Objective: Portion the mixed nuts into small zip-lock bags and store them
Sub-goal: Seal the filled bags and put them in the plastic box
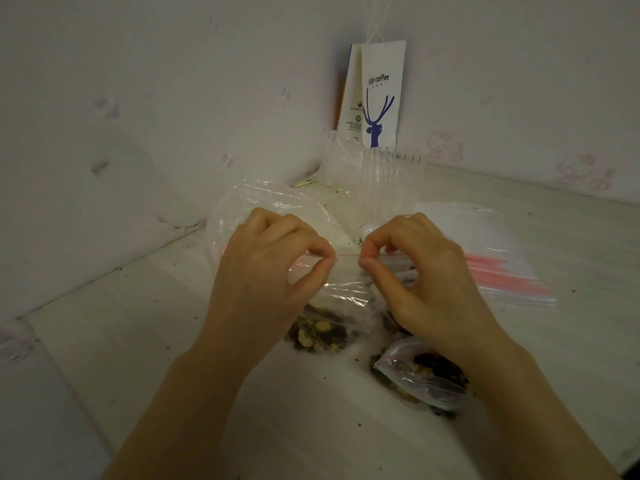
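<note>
The left hand [266, 268] and the right hand [429, 285] each pinch the top edge of a small bag [346, 289] between thumb and first finger. The other fingers are curled in. The two pinches sit close together near the middle of the thin pink line at the top, most likely to press the zip shut so nothing spills.

The small bag hangs down from the hands, right under the fingertips, and is held up so the nuts [320, 332] drop to the bottom, which rests on the bench [311, 427].

A full bag [420, 377] lies on the bench under the right wrist, I think set aside as done. The empty bags [509, 275] wait in a pile to the right, easy to reach. A big clear bag [266, 202] lies behind the left hand
</note>
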